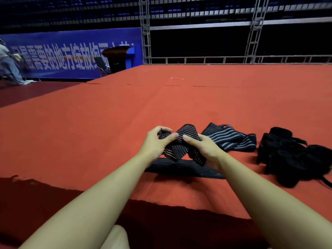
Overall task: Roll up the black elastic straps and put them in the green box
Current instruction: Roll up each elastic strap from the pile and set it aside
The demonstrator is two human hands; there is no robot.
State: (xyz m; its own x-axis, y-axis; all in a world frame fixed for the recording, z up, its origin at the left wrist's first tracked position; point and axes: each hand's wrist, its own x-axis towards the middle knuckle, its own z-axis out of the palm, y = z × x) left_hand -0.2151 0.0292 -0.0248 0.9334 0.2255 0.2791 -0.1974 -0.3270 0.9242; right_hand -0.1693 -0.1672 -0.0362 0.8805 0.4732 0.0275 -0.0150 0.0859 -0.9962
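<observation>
A black elastic strap with thin pale stripes (186,136) lies bunched on the red carpet, and its tail (181,168) trails flat toward me. My left hand (158,141) pinches one end of it between thumb and fingers. My right hand (203,146) grips the strap just to the right, thumb on top. A second strap, black with grey stripes (231,138), lies folded to the right. Further right sits a heap of plain black straps (291,159). No green box is in view.
The red carpet (107,132) covers a raised stage that stretches far ahead; its near edge (161,203) runs just in front of me. Metal truss railings (197,60) stand at the back. A person (9,63) stands far left by a blue banner.
</observation>
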